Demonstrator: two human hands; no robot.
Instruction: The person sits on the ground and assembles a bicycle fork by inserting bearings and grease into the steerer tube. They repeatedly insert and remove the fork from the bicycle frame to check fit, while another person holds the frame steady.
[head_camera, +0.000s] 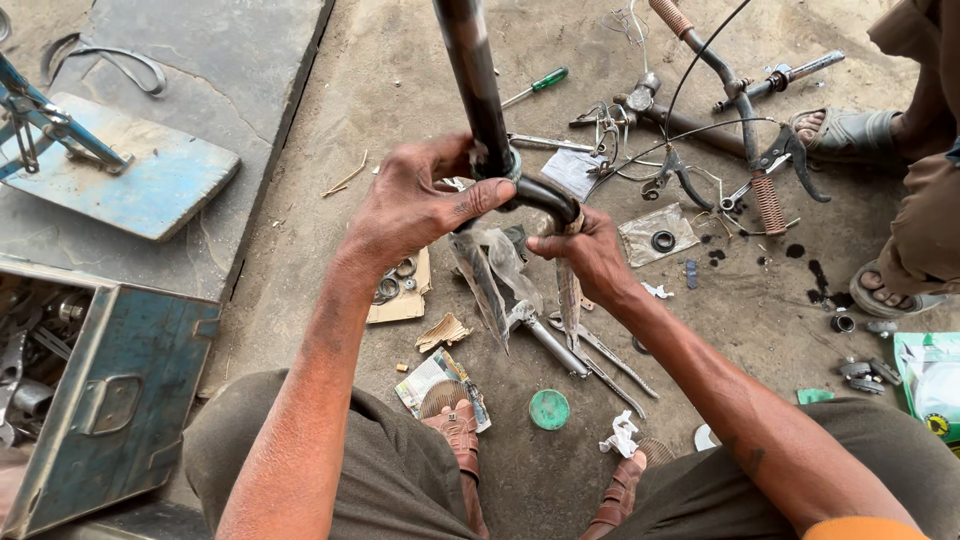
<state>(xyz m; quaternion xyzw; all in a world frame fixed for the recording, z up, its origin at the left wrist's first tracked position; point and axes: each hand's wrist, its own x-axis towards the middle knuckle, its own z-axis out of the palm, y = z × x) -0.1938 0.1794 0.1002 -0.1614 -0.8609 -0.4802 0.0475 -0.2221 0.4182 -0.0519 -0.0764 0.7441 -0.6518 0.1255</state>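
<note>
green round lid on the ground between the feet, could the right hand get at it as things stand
Probably yes, once it lets go. The green round lid lies bare on the ground just below the right hand, nothing over it. But that hand now holds the fork crown, as does the left hand.

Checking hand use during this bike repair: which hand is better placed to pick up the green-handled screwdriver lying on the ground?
Probably the left hand: the green-handled screwdriver lies just beyond it, while the right hand grips the dark curved fork crown, nearer the body.
</note>
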